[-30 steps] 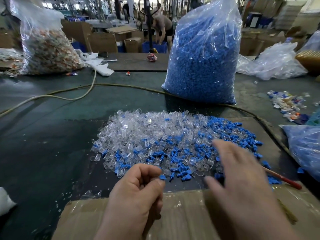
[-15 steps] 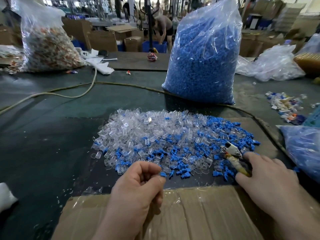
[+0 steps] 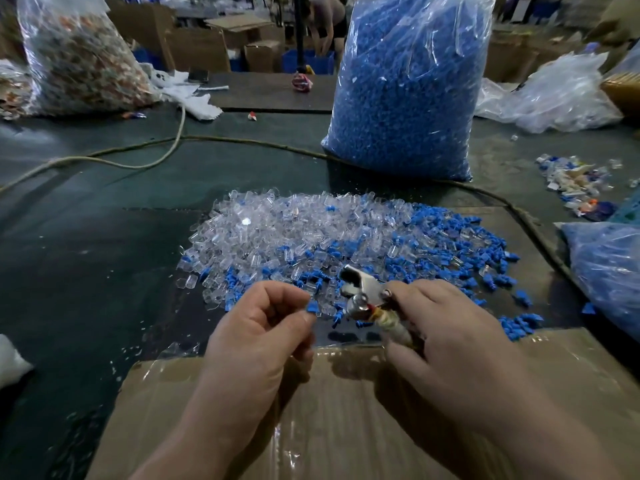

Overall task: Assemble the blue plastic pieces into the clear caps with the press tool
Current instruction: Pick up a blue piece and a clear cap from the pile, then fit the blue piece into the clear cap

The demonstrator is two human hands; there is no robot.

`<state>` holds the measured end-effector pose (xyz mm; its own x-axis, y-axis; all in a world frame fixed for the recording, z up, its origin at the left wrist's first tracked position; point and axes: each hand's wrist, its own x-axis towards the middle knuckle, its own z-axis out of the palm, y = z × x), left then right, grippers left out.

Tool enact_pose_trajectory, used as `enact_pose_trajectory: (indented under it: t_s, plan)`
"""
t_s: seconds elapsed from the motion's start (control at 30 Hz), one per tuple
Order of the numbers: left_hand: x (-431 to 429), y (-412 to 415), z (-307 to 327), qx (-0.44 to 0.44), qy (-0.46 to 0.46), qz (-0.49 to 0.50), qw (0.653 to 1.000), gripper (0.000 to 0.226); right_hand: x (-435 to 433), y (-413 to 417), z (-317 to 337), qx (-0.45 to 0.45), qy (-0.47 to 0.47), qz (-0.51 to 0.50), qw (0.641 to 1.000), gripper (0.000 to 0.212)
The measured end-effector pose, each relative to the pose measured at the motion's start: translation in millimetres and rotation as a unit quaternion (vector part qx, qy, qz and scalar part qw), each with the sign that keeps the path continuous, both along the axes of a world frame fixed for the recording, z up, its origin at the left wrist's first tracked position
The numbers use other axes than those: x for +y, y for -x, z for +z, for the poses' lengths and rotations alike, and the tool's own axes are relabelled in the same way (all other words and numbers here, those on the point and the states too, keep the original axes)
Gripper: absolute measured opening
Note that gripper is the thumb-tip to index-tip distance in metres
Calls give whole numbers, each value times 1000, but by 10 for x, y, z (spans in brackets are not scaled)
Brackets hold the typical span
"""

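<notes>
On a dark workshop desk (image 3: 104, 271) lies a pile (image 3: 329, 237) of caps and pieces. Left hand (image 3: 256, 341) pinches a blue piece (image 3: 311, 307); right hand (image 3: 450, 341) grips the press tool (image 3: 363, 292). Next, likely: seat the piece between the jaws, squeeze.

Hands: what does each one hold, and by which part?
The left hand pinches a blue piece by one end, between thumb and forefinger. The right hand grips the press tool by its wrapped handle.
</notes>
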<state>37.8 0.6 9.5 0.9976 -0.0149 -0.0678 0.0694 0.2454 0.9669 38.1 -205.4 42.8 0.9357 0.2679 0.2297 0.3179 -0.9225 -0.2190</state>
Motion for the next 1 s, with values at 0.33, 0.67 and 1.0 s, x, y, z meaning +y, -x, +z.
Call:
enact_pose_trajectory:
  t_s: [0.33,0.67,1.0]
  plan:
    - [-9,23,39,-69,-50,11,996,19,33,40,-61,46,-4,57,997,71]
    - [-7,38,37,-104,-76,-14,992,15,35,64,-43,40,-2,66,997,68]
    - [-21,42,43,-100,-72,-2,992,18,96,71,-42,10,2,53,999,65]
